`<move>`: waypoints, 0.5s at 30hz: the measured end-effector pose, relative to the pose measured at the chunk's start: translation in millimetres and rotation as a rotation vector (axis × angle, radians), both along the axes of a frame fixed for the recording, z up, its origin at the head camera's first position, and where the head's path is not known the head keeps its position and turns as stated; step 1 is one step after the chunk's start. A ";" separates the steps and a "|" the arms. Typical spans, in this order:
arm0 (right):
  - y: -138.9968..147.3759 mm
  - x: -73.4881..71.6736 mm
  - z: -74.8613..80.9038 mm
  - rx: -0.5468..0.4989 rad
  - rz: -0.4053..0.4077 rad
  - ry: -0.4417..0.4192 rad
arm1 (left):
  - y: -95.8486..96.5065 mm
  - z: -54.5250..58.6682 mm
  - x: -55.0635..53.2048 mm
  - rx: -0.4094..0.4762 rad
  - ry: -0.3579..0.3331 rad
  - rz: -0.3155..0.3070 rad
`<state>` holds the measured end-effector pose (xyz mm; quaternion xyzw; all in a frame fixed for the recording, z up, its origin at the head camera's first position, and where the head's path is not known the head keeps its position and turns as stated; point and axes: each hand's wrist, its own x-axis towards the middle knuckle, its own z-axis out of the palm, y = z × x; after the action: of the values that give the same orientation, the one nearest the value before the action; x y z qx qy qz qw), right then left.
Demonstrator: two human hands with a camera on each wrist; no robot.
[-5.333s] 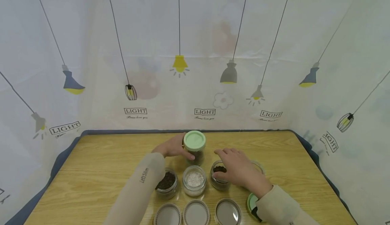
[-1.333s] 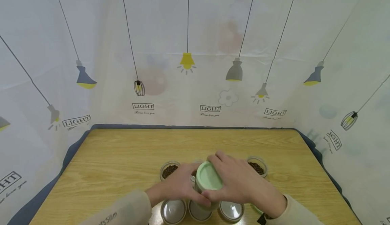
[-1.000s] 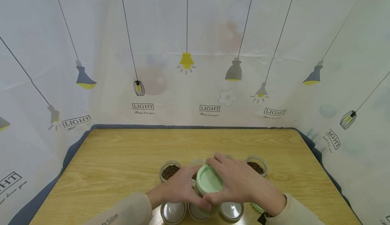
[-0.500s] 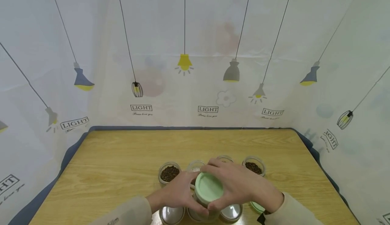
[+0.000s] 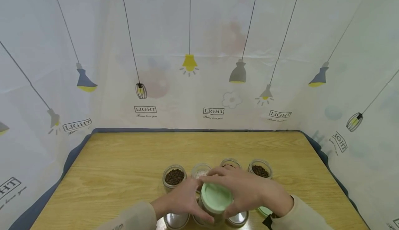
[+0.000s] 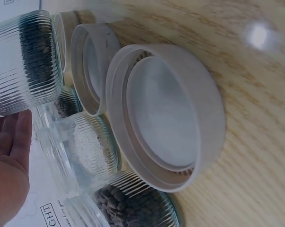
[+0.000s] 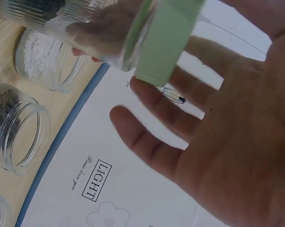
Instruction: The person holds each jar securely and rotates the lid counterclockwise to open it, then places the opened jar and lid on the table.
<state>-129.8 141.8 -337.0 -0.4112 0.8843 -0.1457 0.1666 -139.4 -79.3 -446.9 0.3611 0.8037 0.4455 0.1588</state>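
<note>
My left hand (image 5: 182, 198) holds a ribbed glass jar (image 6: 26, 66) up off the table, fingers round its side and thumb in front. Dark contents show low in the jar. On its top sits a pale green lid (image 5: 216, 197). My right hand (image 5: 252, 190) reaches round the lid, with fingers along the far edge and thumb at the near right edge. From the right wrist, a fingertip meets the rim of the green lid (image 7: 168, 45) while the other fingers are spread. Upturned pale lids (image 6: 166, 113) lie below the jar.
Several open glass jars stand in a row behind my hands: dark beans at the left (image 5: 174, 177) and right (image 5: 260, 171), white grains (image 6: 90, 146) between. Another green lid (image 5: 265, 211) lies by my right wrist. A printed curtain (image 5: 174, 95) closes off the wooden table's back.
My left hand has brought the lidded jar from the back towards me, and my right hand has come onto its lid. Lately the right fingers have shifted round the lid's edge.
</note>
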 end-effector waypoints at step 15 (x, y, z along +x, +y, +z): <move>-17.0 18.4 -9.3 0.119 -0.241 0.244 | 0.5 -4.2 0.4 0.015 -0.002 -0.012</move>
<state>-111.4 124.8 -346.3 -0.3062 0.9479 -0.0609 0.0634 -139.0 -78.8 -451.2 0.3667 0.7980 0.4508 0.1595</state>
